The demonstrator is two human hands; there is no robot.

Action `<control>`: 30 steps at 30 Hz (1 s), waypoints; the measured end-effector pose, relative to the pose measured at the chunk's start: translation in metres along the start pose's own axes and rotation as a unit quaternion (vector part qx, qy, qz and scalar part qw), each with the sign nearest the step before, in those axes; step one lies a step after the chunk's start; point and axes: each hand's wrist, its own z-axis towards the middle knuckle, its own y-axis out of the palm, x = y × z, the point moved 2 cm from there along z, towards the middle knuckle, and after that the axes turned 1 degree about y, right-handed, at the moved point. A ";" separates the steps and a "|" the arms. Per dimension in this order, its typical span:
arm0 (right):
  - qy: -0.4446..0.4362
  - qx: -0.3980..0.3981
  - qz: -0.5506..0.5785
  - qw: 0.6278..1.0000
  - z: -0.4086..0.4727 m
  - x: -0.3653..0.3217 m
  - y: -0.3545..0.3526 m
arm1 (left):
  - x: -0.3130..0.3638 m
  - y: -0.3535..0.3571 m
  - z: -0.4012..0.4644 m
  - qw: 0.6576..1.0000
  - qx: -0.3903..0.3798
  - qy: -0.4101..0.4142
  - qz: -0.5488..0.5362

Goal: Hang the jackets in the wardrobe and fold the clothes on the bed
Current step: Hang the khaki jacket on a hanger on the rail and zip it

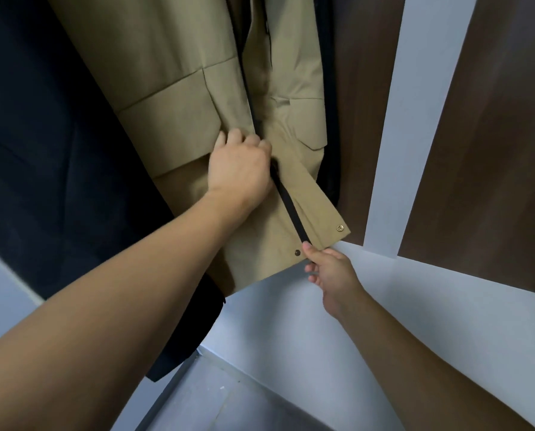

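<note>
The khaki cotton jacket with flap pockets (179, 98) was seen hanging in the white-and-brown wardrobe (415, 126). Its black zipper strip (288, 203) was gripped at twelve o'clock by the left hand (239, 169), closed, and pinched at six o'clock by the right hand (331, 275).

A khaki jacket (179, 88) is hanging inside the wardrobe (362, 104), with a dark navy garment (42, 150) hanging just beside it on the left. The left hand (239, 169) is gripping the jacket's front edge in a closed fist, right at the black zipper strip (288, 206). The right hand (331, 272) is pinching the bottom end of that strip at the hem, between thumb and fingers. 2 snap buttons are showing near the hem: a brass one (340, 228) on the turned-out flap and a dark one (297, 252) just beside the right thumb. The wardrobe's white frame (394, 119) is standing to the right, with brown panels on either side of it.
</note>
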 end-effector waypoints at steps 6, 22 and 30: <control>0.001 0.052 -0.240 0.969 -0.016 -0.025 -0.006 | 0.003 -0.011 0.004 0.994 -0.041 0.095 -0.038; -0.276 0.061 -0.466 0.838 -0.015 -0.088 0.060 | -0.019 -0.053 0.047 0.999 -0.030 -0.001 -0.036; -0.330 0.033 -0.514 0.791 -0.022 -0.158 0.077 | -0.018 -0.065 0.047 0.997 0.001 0.083 0.004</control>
